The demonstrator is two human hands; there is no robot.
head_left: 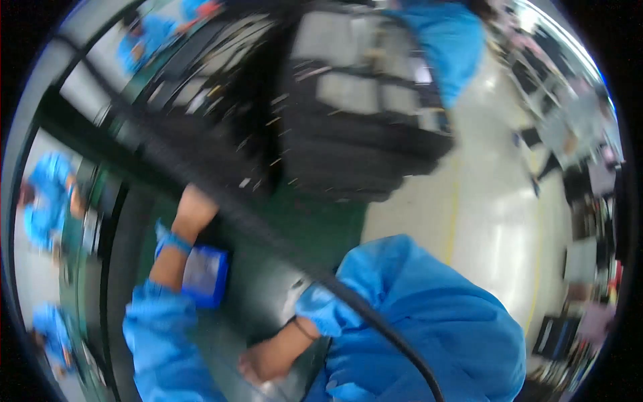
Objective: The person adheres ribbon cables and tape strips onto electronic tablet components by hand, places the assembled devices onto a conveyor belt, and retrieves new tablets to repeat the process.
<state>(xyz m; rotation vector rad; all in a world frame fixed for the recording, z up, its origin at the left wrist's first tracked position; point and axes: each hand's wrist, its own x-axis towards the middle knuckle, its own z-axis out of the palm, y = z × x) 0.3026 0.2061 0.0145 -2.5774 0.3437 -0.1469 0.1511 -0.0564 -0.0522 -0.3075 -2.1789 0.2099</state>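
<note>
Both blurred: right hand [271, 358] nearest, left hand [196, 209] farther over the green tabletop [321, 221]; openness and hold, cannot tell. Blue bin [220, 278] near the left hand, likely for easy reach; black cases [362, 154] beyond, stacked perhaps to save room.

Creased cloth sleeves [422, 301] near; smooth, plastic-looking blue box [220, 278]; slightly glossy green surface [251, 268]; matt black stack [355, 157] far; glossy floor [495, 234] right.
</note>
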